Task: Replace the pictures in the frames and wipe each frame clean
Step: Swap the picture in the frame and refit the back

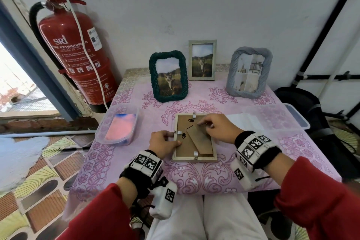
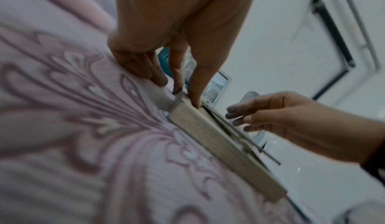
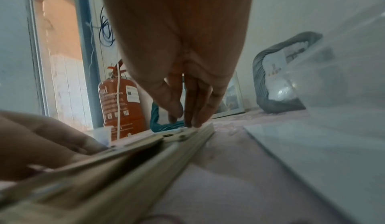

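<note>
A pale wooden frame [image 1: 194, 138] lies face down at the middle of the pink tablecloth, its brown backing board and folded stand leg facing up. My left hand [image 1: 174, 138] grips the frame's left rail, thumb on top and fingertips [image 2: 177, 91] against its outer side. My right hand [image 1: 204, 123] reaches over the upper right of the backing with its fingers [image 2: 237, 117] stretched out. Its fingertips [image 3: 193, 122] touch a metal tab on the frame's edge [image 3: 125, 170]. The picture side is hidden against the cloth.
Standing at the back are a dark green rope frame [image 1: 168, 76], a pale frame [image 1: 202, 60], both with cat photos, and a grey-blue frame [image 1: 248, 73]. A clear tub with a pink cloth [image 1: 118, 128] sits left, white sheets [image 1: 243, 121] and another clear tub [image 1: 292, 117] right. A fire extinguisher [image 1: 78, 56] stands far left.
</note>
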`<act>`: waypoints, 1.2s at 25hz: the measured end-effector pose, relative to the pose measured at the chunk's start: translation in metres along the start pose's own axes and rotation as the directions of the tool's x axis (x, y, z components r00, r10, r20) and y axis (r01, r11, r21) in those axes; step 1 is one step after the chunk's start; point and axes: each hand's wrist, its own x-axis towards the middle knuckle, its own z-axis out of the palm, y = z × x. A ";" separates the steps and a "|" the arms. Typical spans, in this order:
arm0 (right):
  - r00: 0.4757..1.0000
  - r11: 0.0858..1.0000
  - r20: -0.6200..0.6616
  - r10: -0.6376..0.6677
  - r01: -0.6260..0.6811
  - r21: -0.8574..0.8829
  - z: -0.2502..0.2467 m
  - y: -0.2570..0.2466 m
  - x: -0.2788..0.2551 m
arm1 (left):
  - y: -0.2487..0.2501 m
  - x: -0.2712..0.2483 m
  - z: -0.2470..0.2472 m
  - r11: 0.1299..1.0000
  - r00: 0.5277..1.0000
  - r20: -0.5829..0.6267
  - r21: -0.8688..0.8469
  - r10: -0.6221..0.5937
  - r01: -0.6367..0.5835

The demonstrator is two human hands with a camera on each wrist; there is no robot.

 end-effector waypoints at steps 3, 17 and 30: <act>1.000 1.000 0.019 -0.015 0.015 0.002 0.011 -0.006 -0.001 | 0.010 -0.004 0.001 0.974 0.999 0.040 -0.226 0.009 0.000; 0.892 0.878 -0.442 0.092 0.136 0.458 -0.043 -0.058 -0.012 | 0.088 -0.045 0.008 0.780 0.919 -0.102 -0.499 0.380 -0.378; 0.775 0.776 -0.618 0.131 0.307 0.551 -0.067 -0.071 -0.025 | 0.090 -0.046 0.013 0.724 0.757 0.016 -0.306 0.653 -0.618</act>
